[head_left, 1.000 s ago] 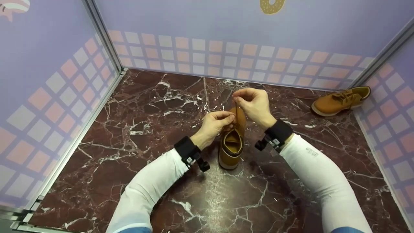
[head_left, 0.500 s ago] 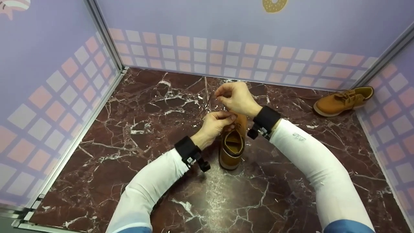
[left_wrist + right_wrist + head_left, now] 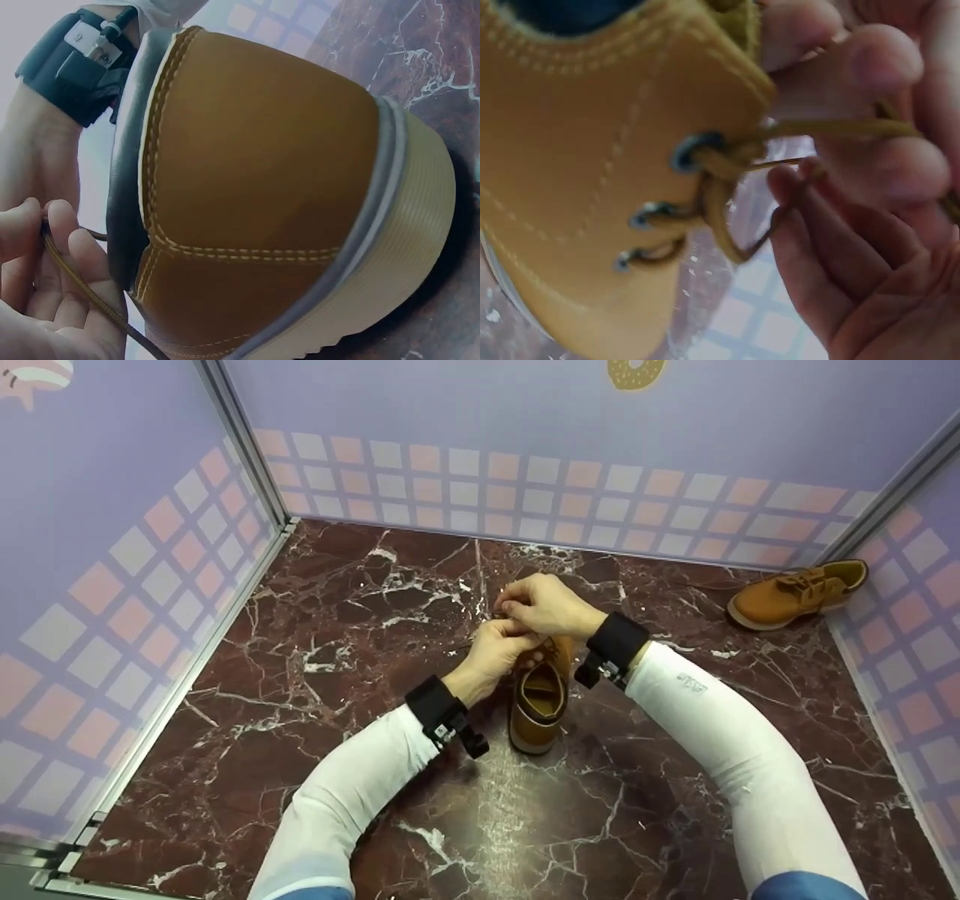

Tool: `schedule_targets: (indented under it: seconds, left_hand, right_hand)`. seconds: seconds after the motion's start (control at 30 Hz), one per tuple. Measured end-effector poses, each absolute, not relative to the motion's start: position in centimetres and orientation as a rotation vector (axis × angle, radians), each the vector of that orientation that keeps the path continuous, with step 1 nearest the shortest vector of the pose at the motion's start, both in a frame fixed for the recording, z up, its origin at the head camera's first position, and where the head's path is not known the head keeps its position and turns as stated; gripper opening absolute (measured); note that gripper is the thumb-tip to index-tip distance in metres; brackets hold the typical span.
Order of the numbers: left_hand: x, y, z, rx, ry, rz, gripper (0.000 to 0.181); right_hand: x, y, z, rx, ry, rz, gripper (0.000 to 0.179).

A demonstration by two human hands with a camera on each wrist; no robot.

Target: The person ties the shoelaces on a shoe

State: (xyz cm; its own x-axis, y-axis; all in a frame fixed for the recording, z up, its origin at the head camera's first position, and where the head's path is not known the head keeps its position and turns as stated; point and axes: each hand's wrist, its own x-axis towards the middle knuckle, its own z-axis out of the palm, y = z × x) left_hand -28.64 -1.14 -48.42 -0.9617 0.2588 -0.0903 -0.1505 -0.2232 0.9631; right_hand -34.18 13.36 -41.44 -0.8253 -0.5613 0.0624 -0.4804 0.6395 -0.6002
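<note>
Shoe (image 3: 534, 733): upright on the marbled floor (image 3: 592, 817), toe away, beneath both hands.
Left hand (image 3: 489, 656): pinches the lace (image 3: 810, 127).
Right hand (image 3: 551, 604): fingertips clamped on lace, just beyond the left.
Lacing step: tying, seemingly.
Next move: probably calls for passing a strand around the left pinch.

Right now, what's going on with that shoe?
Someone is working on the lace of a shoe. The left hand pinches the lace; the right hand, close by, seems to hold it too. It runs through the holes, but I can't tell if it's knotted. The other shoe sits by the right wall.
</note>
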Motion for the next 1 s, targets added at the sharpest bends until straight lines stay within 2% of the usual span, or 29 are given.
schedule_targets:
  seconds: [0.17, 0.3, 0.5, 0.73, 1.0]
  left_hand:
    - [-29.0, -1.3, -48.4, 0.153, 1.736, 2.286, 0.019]
    - [-29.3, -1.4, -48.5, 0.181, 1.69, 2.305, 0.01]
    - [-29.5, -1.4, -48.5, 0.188, 1.655, 2.293, 0.012]
    - [-29.7, -1.5, -48.4, 0.192, 1.657, 2.254, 0.01]
    - [-29.7, -1.7, -48.3, 0.173, 1.62, 2.223, 0.015]
  right_hand:
    - [-33.5, 14.6, -40.2, -0.89, 2.735, -0.978, 0.026]
    - [-33.2, 16.0, -39.8, -0.927, 2.726, -1.047, 0.027]
    - [-32.5, 18.0, -40.6, -1.009, 2.74, -1.074, 0.023]
    - [-32.1, 19.6, -41.4, -1.203, 2.675, -1.073, 0.032]
    - [-32.2, 20.2, -42.4, -1.224, 2.689, -1.116, 0.025]
